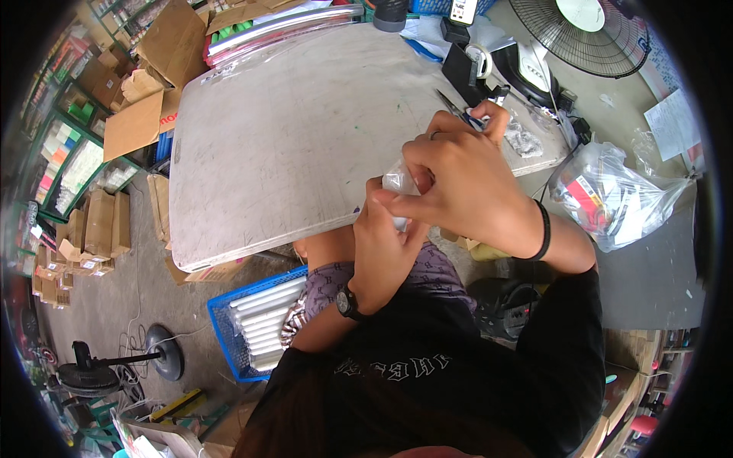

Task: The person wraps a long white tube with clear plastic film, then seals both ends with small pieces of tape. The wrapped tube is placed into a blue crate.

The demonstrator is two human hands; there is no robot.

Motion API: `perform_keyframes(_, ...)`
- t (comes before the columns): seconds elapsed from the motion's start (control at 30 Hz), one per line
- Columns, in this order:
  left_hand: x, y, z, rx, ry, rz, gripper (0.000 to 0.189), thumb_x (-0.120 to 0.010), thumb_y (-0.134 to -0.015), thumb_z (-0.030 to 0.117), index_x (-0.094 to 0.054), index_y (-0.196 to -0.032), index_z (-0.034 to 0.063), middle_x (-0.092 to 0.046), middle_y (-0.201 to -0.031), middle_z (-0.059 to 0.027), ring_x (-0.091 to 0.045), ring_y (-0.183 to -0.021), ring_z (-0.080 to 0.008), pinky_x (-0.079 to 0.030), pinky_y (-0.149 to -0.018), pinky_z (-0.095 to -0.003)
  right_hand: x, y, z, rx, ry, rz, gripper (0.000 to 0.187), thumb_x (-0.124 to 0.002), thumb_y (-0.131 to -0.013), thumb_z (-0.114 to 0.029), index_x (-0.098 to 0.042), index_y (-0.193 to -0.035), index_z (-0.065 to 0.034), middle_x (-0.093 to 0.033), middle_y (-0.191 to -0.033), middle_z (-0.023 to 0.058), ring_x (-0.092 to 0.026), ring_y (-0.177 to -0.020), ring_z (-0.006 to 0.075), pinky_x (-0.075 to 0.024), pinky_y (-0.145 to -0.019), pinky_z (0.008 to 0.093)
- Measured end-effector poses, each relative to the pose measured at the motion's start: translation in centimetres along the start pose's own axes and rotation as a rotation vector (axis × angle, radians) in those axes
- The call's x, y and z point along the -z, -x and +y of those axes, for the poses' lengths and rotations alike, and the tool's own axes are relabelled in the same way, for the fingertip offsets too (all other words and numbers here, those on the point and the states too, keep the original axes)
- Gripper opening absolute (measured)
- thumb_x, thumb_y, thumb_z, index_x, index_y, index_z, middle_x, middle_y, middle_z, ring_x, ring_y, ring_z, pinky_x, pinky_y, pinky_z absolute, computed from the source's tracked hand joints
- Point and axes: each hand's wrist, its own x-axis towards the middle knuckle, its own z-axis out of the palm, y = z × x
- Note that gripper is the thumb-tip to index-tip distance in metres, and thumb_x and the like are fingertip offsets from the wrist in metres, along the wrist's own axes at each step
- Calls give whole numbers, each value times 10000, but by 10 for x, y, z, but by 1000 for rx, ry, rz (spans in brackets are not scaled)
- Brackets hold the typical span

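Close to the front edge of the white table [275,131], my left hand [383,246] is closed around a small whitish item in clear plastic wrap [399,180]. My right hand [464,172] reaches over it from the right, its thumb and fingers pinching the upper part of the wrap. What the wrap contains is mostly hidden by my fingers. Just beyond my right hand lie scissors [452,106] with blue handles, partly covered by the fingers. A crumpled piece of clear plastic [524,140] rests to their right on the table.
A tape roll [484,62] and a desk fan [578,34] are at the back right. A filled plastic bag [613,194] sits right of my forearm. Below the table, a blue crate [220,326] holds white wrapped tubes. Clear rolls [286,31] lie along the far edge; cardboard boxes [134,129] stand left.
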Motion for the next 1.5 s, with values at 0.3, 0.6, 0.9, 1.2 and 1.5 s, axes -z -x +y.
perform_keyframes(0.3, -8, 5, -3, 272, 322, 34, 395, -825, -904, 310, -590, -977, 1, -628, -685, -61, -611, -589, -118, -479, -542, -320, 21, 18, 33, -15, -273, -96, 335, -770, -866, -69, -747, -1190, -153, -728, -850, -67, -597, -976, 143, -230, -1010, 422)
perform_keyframes(0.6, 17, -20, -15, 499, 673, -600, 274, -838, -874, 208, -614, -788, 75, -592, -624, 27, -554, -541, -53, -377, -486, -216, 1, 13, 42, 82, -415, -106, 443, -799, -846, -122, -736, -1282, -162, -725, -876, -36, -591, -1039, 161, -251, -1042, 419)
perform_keyframes(0.9, -31, -53, -49, -98, 1315, -1994, 484, -845, -886, 373, -524, -651, 96, -502, -547, 27, -465, -453, -92, -339, -422, -259, -73, -13, 50, 421, -1279, -258, 117, -788, -867, -45, -818, -980, -53, -678, -902, 25, -603, -924, 156, -482, -839, 300)
perform_keyframes(1.2, 7, -27, -16, 448, 740, -521, 344, -768, -977, 233, -567, -750, 72, -545, -604, 31, -534, -550, -55, -427, -520, -229, -40, 12, 357, -789, -102, 314, 679, -610, -956, -695, -794, -1080, -53, -767, -999, 125, -709, -933, 240, -540, -821, 416)
perform_keyframes(1.5, 5, -13, -13, 428, 618, -303, 343, -786, -966, 243, -589, -762, 50, -581, -640, 19, -537, -557, -46, -409, -509, -230, -58, -4, 399, -823, -884, 8, 461, -710, -919, -589, -801, -1054, -159, -649, -1249, -18, -486, -1160, 207, -301, -1122, 402)
